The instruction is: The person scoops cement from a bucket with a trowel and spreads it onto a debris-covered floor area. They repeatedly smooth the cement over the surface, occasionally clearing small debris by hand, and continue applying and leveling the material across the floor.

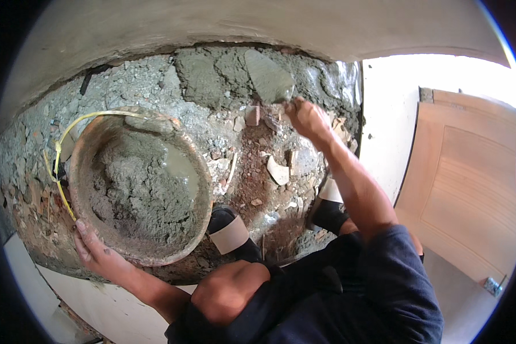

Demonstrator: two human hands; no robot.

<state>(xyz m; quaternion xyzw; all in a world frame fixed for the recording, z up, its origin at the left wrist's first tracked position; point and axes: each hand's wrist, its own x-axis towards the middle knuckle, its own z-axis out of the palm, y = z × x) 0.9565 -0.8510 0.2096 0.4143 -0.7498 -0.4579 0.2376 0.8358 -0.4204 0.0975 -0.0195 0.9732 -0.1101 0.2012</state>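
Observation:
My right hand (311,117) is closed around the handle of a trowel (266,77). The trowel's flat, wet blade lies on a band of grey mortar (203,80) spread along the foot of the far wall. To the left stands a round, mortar-stained tub (207,215), holding lumpy wet mortar (140,186) with a patch of water at its right side. At the tub's near left rim, my left hand (97,249) grips the edge, its fingers on the outside. A yellow cord (58,147) is tied at the tub's left side and arcs over its far rim.
Rubble covers the ground, with a brick piece (252,115) and a pale broken shard (278,171) near the middle. My sandalled feet (226,226) stand between tub and right side. A pale floor (390,120) and a wooden panelled door (470,178) are at right.

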